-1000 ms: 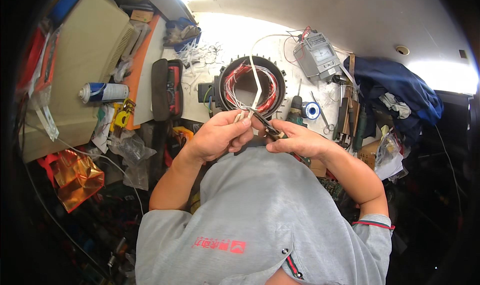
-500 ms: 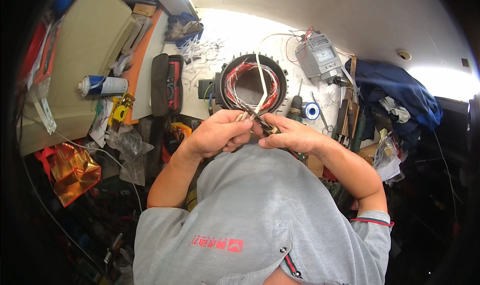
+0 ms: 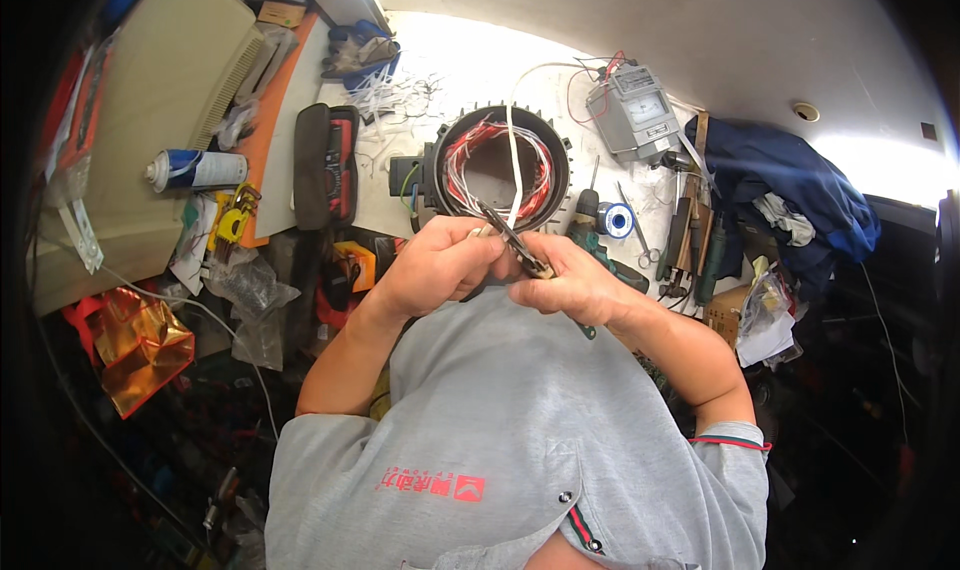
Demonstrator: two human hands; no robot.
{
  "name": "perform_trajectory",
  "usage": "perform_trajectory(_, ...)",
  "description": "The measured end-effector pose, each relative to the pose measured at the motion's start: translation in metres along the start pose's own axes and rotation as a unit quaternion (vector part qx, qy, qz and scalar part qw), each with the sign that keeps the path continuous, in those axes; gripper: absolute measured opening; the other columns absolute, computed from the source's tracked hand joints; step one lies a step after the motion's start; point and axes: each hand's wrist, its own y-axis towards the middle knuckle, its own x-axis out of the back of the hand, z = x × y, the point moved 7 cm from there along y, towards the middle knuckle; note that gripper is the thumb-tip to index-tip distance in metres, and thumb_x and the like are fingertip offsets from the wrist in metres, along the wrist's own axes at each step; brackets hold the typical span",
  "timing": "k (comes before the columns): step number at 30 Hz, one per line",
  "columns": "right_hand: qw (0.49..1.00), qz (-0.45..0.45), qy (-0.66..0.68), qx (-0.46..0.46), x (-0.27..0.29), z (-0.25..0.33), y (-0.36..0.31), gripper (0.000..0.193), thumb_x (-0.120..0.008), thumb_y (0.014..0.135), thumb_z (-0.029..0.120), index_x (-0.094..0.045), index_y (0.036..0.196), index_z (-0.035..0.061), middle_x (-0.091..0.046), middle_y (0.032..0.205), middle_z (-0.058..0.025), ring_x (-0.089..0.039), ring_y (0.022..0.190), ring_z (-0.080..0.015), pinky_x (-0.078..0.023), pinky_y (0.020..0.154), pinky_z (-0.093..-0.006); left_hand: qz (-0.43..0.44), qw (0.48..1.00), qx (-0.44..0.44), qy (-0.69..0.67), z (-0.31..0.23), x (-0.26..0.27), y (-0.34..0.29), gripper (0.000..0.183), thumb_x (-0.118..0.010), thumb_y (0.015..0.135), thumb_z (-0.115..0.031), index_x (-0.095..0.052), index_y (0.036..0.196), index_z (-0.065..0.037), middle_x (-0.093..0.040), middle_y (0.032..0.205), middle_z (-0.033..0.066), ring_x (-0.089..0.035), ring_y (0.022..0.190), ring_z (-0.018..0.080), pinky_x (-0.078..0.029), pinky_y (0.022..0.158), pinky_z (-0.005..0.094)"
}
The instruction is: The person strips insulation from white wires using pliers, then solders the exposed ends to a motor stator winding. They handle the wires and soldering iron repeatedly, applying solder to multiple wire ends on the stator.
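Observation:
Both my hands meet in front of a round, finned dark motor housing [image 3: 565,160], lined with red and white wire windings [image 3: 462,155]. A white cord [image 3: 514,140] crosses the housing and comes down to my fingers. My left hand [image 3: 445,260] is closed in a pinch on the cord's pale end. Wrapped by my right hand [image 3: 575,280] is a dark, long-jawed, plier-like tool [image 3: 512,238], its jaws angled up and left beside the cord. Below that hand a green handle end [image 3: 588,332] shows. Fingers hide where jaws and cord meet.
Right of the housing are a grey meter [image 3: 632,115] with red leads, a power drill [image 3: 587,210], a solder spool [image 3: 616,220] and scissors [image 3: 648,255]. Leftward lie a red multimeter [image 3: 342,170] in a case, a spray can [image 3: 200,170] and white offcuts [image 3: 400,95].
The view has shifted slightly. My right hand has turned a little, and the green handle end now shows below it. My left hand keeps its pinch.

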Motion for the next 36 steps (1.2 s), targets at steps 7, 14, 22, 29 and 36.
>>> perform_trajectory(7, 0.999, 0.008, 0.053, -0.001, -0.006, -0.009, -0.002, 0.020, -0.062, 0.079, 0.012, -0.052, 0.093, 0.0010, -0.049, 0.074, -0.0009, -0.046, 0.066, -0.0086, -0.041, 0.056, -0.0278, 0.036, 0.995, -0.042, -0.078, 0.010, 0.000, 0.004, 0.028, -0.050, 0.099, -0.013, -0.054, 0.074, -0.003, -0.039, 0.054, -0.0072, -0.026, 0.041, 0.0010, -0.019, 0.037, 0.0218)
perform_trajectory(14, 0.990, 0.019, 0.137, 0.013, -0.007, -0.012, 0.001, 0.024, -0.063, 0.080, 0.011, -0.052, 0.099, 0.0021, -0.047, 0.077, -0.0001, -0.045, 0.070, -0.0099, -0.040, 0.061, -0.0268, 0.002, 0.990, -0.058, -0.131, 0.015, -0.002, 0.007, 0.029, -0.048, 0.100, -0.014, -0.053, 0.074, -0.001, -0.036, 0.053, -0.0059, -0.025, 0.041, 0.0023, -0.021, 0.037, 0.0219)
perform_trajectory(22, 0.994, -0.063, 0.055, 0.071, -0.009, -0.016, 0.005, 0.032, -0.067, 0.085, 0.019, -0.057, 0.109, 0.0007, -0.054, 0.091, -0.0040, -0.053, 0.083, -0.0133, -0.045, 0.073, -0.0306, -0.140, 0.940, -0.238, 0.201, -0.003, 0.000, -0.007, 0.027, -0.050, 0.103, -0.017, -0.057, 0.082, -0.001, -0.054, 0.069, -0.0029, -0.043, 0.061, 0.0036, -0.037, 0.055, 0.0222)
perform_trajectory(29, 0.907, -0.191, -0.336, 0.166, 0.000, 0.013, -0.012, 0.031, -0.071, 0.088, 0.030, -0.068, 0.097, 0.0004, -0.064, 0.094, -0.0188, -0.065, 0.087, -0.0347, -0.052, 0.075, -0.0431, -0.164, 0.911, -0.255, 0.280, -0.007, -0.004, -0.018, 0.019, -0.055, 0.099, -0.012, -0.061, 0.087, 0.002, -0.061, 0.073, 0.0099, -0.057, 0.069, 0.0167, -0.047, 0.065, 0.0318)
perform_trajectory(36, 0.903, -0.186, -0.376, 0.089, 0.003, 0.011, -0.009, 0.027, -0.072, 0.087, 0.026, -0.068, 0.087, -0.0006, -0.066, 0.071, -0.0212, -0.065, 0.066, -0.0411, -0.051, 0.063, -0.0485, -0.183, 0.850, -0.307, 0.388, -0.010, -0.006, -0.016, 0.014, -0.057, 0.095, -0.008, -0.062, 0.086, 0.002, -0.060, 0.086, 0.0154, -0.059, 0.082, 0.0261, -0.048, 0.075, 0.0355)
